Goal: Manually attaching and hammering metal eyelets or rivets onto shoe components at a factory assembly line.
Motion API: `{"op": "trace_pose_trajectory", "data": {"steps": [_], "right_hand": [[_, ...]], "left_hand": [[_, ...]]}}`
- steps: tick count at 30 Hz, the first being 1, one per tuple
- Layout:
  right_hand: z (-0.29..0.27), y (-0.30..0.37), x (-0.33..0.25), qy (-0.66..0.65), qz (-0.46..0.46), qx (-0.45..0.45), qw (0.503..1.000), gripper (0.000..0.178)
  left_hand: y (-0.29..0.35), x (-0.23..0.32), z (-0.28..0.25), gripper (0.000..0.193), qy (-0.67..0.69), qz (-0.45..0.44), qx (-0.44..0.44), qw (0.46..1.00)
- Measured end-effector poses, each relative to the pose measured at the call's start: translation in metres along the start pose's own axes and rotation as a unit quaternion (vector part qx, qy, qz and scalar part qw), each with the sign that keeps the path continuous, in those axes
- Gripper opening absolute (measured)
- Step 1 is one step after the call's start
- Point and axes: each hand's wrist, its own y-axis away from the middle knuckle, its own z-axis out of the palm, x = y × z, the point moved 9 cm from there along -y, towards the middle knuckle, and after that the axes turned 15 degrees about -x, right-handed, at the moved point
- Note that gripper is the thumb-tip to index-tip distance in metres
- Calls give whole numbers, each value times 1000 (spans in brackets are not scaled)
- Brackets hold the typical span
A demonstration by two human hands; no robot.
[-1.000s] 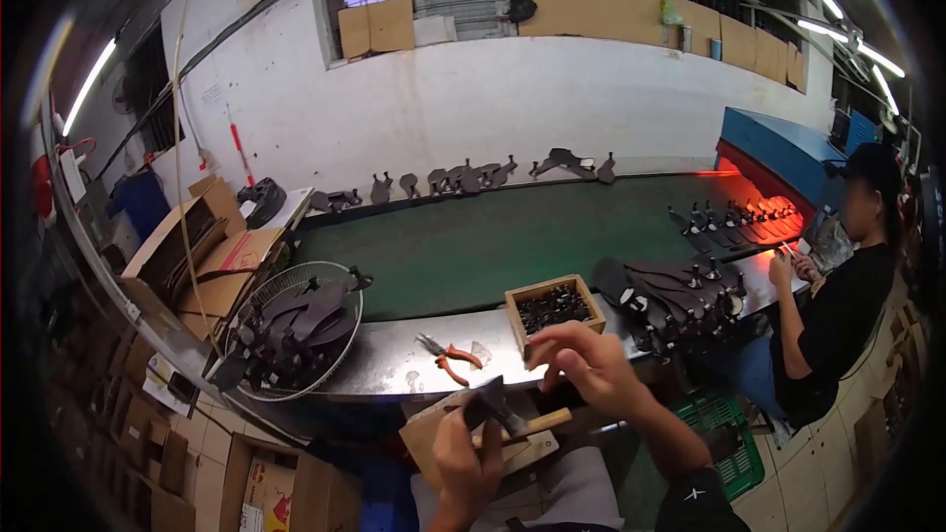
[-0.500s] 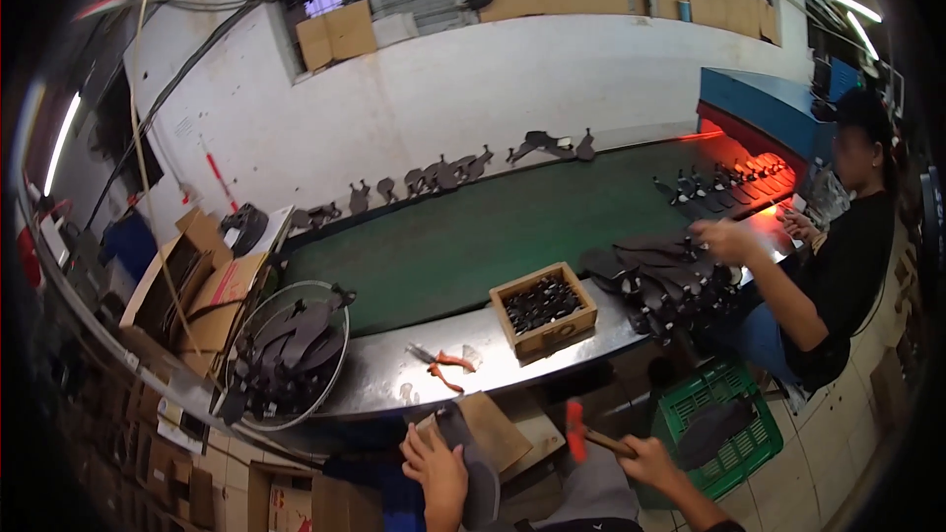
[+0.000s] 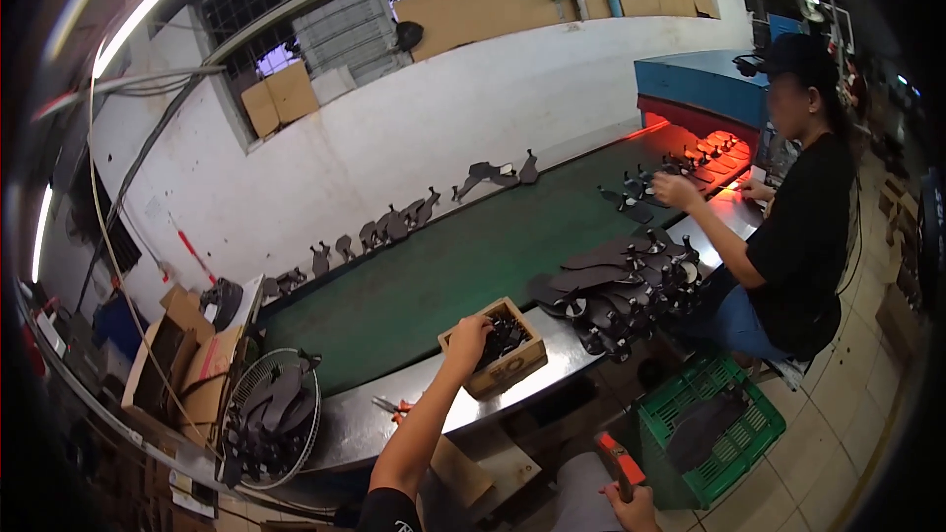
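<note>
My left hand reaches over the left side of a wooden box filled with small black parts. Its fingers are drawn together at the parts; whatever is between them is too small to make out. Low in front of me, my right hand is closed round the handle of a hammer with an orange-red head. Beside my left forearm, a tan board is partly covered by the arm. Orange-handled pliers lie on the metal ledge, left of the box.
A green conveyor belt runs toward a red-glowing blue machine. Dark sole-shaped pieces are piled right of the box, before a co-worker. A round wire basket stands left, a green crate right.
My left hand has left the dark sole-shaped piece in front of me and moved up and forward to the wooden box. The hammer has shifted slightly right and down. My view has turned right.
</note>
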Motion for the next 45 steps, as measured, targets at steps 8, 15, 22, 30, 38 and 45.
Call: {"op": "trace_pose_trajectory", "data": {"steps": [8, 15, 22, 30, 38, 45], "right_hand": [[-20, -21, -23, -33, -60, -23, 997, 11], [-22, -62, -164, -224, -261, -43, 938, 14], [38, -58, -275, -240, -255, -233, 907, 24], [91, -49, -281, -270, -315, -256, 873, 18], [138, -42, -284, -272, -173, -407, 855, 22], [148, -32, -281, -286, -172, -415, 846, 20]], "left_hand": [[24, 10, -26, 17, 44, -36, 126, 990], [119, 48, -61, 22, 301, -61, 206, 929], [243, 126, -65, 15, 499, -60, 239, 831], [322, 108, -90, 18, 221, -125, 292, 922], [358, 26, -78, 58, 220, -151, 266, 926], [348, 118, -98, 37, 314, -87, 251, 912]]}}
